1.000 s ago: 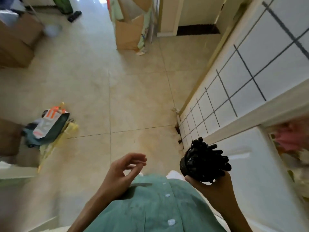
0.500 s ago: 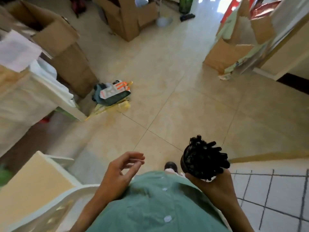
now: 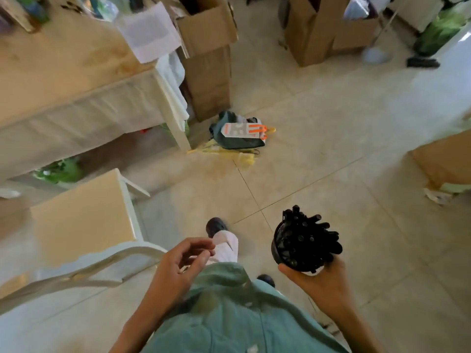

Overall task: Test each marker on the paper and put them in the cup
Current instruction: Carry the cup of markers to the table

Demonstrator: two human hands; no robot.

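Your right hand (image 3: 323,278) has its grip clamped under the cup (image 3: 280,253), which is tilted and packed with black markers (image 3: 308,240). Your left hand (image 3: 178,266) hangs loosely curled, holding nothing. Tilt further and markers may spill to the floor (image 3: 331,149). The paper (image 3: 150,34) lies on the bench (image 3: 63,67), well apart.

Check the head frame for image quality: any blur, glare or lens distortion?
Head view: motion blur smears the table and chair at left; the cup of markers in the right hand and the left hand are fairly sharp. Daylight washes out the floor at upper right. Wide-angle bending shows along the table edge and tile lines.
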